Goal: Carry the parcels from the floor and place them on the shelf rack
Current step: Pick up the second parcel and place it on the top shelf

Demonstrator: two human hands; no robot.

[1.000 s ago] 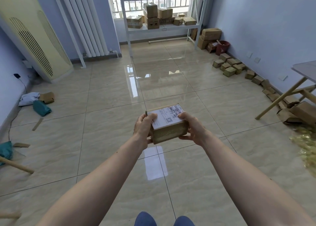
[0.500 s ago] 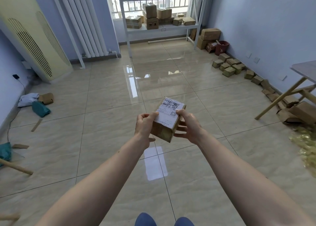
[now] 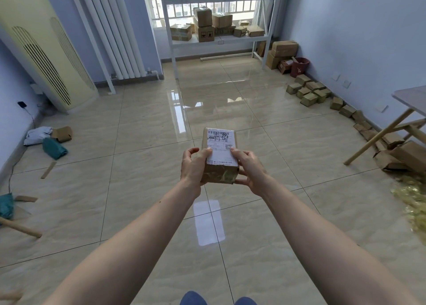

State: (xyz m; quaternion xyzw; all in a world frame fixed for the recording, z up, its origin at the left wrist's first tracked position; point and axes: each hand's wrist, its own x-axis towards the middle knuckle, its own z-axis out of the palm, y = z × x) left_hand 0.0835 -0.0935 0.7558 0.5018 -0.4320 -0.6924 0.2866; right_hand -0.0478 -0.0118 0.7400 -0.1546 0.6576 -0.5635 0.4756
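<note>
I hold a small brown cardboard parcel (image 3: 220,151) with a white shipping label on top, out in front of me at mid-frame. My left hand (image 3: 192,167) grips its left side and my right hand (image 3: 247,166) grips its right side. The parcel's long axis points away from me. Far ahead by the window stands the white metal shelf rack (image 3: 219,42), with several brown boxes on its middle shelf. More small parcels (image 3: 307,92) lie on the floor along the right wall.
A tall cream air conditioner (image 3: 43,48) and white radiator (image 3: 110,32) stand at the left. Bags and a box (image 3: 49,138) lie by the left wall. A wooden-legged table (image 3: 408,118) with flattened cardboard beneath is on the right. Larger boxes and a red bucket (image 3: 299,67) sit beside the rack.
The parcel has been turned in both hands from lying crosswise to pointing lengthwise away from me. The rack is slightly nearer.
</note>
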